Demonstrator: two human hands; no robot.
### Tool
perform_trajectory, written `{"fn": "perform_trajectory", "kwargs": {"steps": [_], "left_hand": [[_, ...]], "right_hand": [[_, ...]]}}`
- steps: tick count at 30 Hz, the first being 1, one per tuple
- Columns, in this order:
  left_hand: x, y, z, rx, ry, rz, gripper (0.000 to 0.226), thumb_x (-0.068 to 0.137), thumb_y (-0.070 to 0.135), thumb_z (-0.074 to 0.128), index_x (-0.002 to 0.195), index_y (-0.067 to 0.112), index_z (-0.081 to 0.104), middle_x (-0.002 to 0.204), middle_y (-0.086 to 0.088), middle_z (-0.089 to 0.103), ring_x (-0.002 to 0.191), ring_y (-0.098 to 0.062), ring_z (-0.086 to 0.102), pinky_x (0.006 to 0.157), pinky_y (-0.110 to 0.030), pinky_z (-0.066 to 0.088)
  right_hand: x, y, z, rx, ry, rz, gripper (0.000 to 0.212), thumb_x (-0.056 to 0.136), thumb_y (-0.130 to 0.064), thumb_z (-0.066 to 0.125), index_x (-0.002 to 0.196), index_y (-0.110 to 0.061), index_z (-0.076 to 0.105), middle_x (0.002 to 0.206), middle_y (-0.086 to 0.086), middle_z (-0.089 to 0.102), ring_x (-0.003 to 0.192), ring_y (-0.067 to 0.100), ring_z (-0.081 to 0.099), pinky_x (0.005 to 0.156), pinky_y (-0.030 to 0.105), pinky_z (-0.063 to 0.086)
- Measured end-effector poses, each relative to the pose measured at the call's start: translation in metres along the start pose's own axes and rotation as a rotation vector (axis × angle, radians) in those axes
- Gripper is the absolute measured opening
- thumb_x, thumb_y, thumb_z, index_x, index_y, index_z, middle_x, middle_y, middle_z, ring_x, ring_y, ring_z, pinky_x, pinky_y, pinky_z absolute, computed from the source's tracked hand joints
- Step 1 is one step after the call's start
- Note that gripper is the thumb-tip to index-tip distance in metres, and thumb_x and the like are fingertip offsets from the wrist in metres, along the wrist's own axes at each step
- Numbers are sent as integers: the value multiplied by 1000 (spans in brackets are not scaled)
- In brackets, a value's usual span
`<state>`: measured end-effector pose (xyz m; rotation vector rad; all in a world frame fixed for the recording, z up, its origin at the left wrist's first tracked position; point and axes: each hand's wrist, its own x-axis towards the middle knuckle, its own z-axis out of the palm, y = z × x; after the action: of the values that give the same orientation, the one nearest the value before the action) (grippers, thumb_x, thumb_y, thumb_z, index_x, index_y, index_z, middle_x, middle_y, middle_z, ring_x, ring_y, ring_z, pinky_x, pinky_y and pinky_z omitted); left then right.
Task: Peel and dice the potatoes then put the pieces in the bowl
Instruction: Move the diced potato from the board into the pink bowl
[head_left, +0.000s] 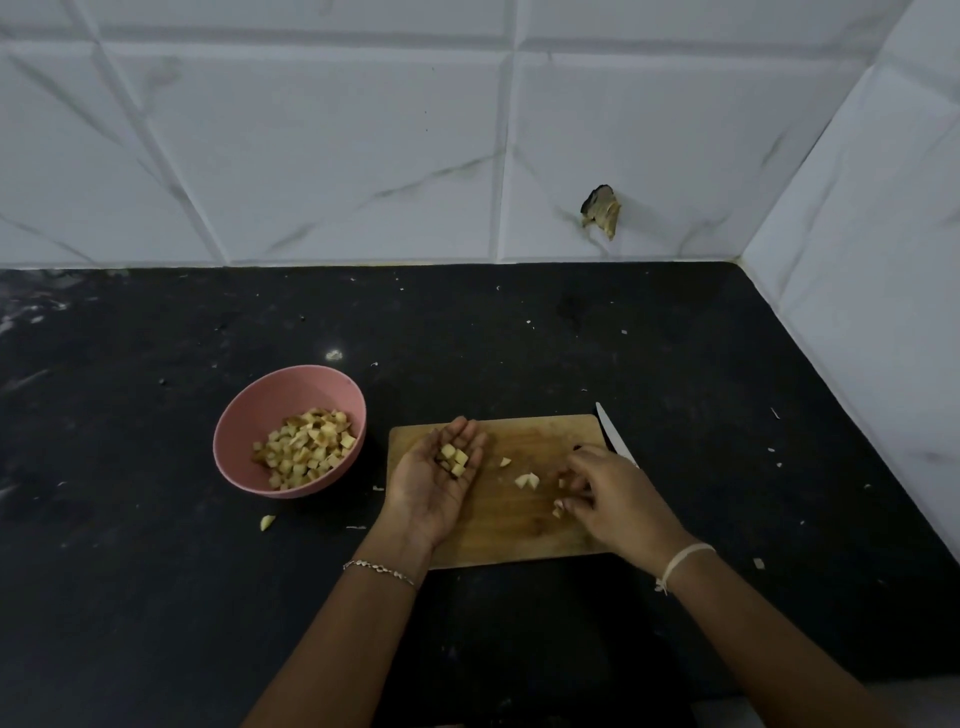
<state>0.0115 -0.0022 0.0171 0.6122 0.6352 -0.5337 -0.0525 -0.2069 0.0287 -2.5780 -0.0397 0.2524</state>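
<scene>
Bowl (244, 421) holds potato dice (307, 448); left hand (434, 480) spread, carrying some — right hand (613, 493) seemingly pinches one.

a dark counter (519, 338) carries a pink bowl (234, 467), a wooden cutting board (519, 535), a knife (615, 436) at the board's right edge, and one stray piece (267, 522), probably potato.

Left hand (441, 483) lies palm up, fingers nearly straight, carrying potato pieces (453, 460); right hand (613, 499), palm down, pinches more with curled fingers
</scene>
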Motion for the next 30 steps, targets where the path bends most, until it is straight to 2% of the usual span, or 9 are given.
{"fn": "perform_trajectory", "kwargs": {"steps": [5, 7, 11, 16, 19, 21, 25, 28, 30], "left_hand": [[2, -2, 2, 35, 11, 7, 36, 104, 24, 40, 121, 1, 61, 114, -16, 70, 110, -27, 66, 88, -36, 53], [1, -1, 2, 41, 16, 7, 35, 104, 24, 40, 120, 1, 61, 114, -16, 70, 109, -27, 66, 87, -36, 53], [1, -1, 1, 60, 18, 13, 36, 104, 24, 39, 120, 0, 62, 113, -16, 71, 108, -27, 67, 87, -36, 53], [2, -4, 2, 90, 14, 36, 37, 105, 24, 37, 119, 0, 61, 114, -16, 70, 106, -27, 68, 87, -33, 53], [1, -4, 3, 97, 9, 39, 36, 105, 24, 37, 117, 0, 62, 113, -16, 70, 104, -26, 68, 83, -33, 53], [1, -4, 3, 103, 12, 40, 37, 105, 24, 36, 118, 0, 62, 113, -16, 70, 103, -25, 68, 82, -33, 53], [1, -3, 2, 106, 14, 38, 38, 105, 24, 36, 120, -1, 61, 113, -16, 71, 104, -26, 68, 83, -33, 53], [2, -3, 1, 104, 13, 35, 38, 105, 25, 36, 121, 0, 61, 112, -16, 71, 104, -25, 69, 84, -33, 54], [3, -2, 1, 102, 15, 29, 39, 105, 25, 36, 122, 0, 61, 113, -16, 71, 106, -26, 68, 85, -34, 53]], "right_hand": [[-1, -5, 4, -36, 93, -24, 23, 91, -26, 67, 112, -21, 62, 109, -15, 53, 101, 3, 55, 84, 17, 44], [-1, -5, 4, -53, 62, -34, 30, 92, -31, 64, 121, -22, 60, 115, -14, 52, 106, 4, 53, 85, 14, 39], [-8, 0, 6, -126, -64, -46, 51, 94, -27, 62, 142, -26, 45, 138, -12, 45, 125, 4, 43, 101, 15, 32], [-2, -9, 20, -104, 67, -58, 41, 98, -18, 53, 139, -27, 50, 130, -10, 53, 119, 7, 47, 100, 20, 38], [10, -17, 29, -141, 116, -65, 40, 97, -20, 54, 137, -27, 51, 131, -9, 53, 122, 10, 48, 104, 30, 41], [16, -23, 31, -177, 123, -95, 43, 98, -17, 53, 139, -29, 48, 136, -10, 49, 125, 9, 46, 104, 26, 39], [25, -35, 30, -262, 13, -194, 54, 99, -7, 47, 149, -23, 36, 152, -1, 34, 137, 17, 33, 110, 28, 33], [25, -40, 34, -426, -89, -214, 58, 99, -9, 47, 153, -19, 25, 157, 4, 23, 139, 24, 26, 107, 35, 41], [26, -40, 35, -475, -112, -232, 54, 100, -10, 46, 151, -16, 29, 156, 6, 25, 138, 25, 28, 105, 36, 42]]}}
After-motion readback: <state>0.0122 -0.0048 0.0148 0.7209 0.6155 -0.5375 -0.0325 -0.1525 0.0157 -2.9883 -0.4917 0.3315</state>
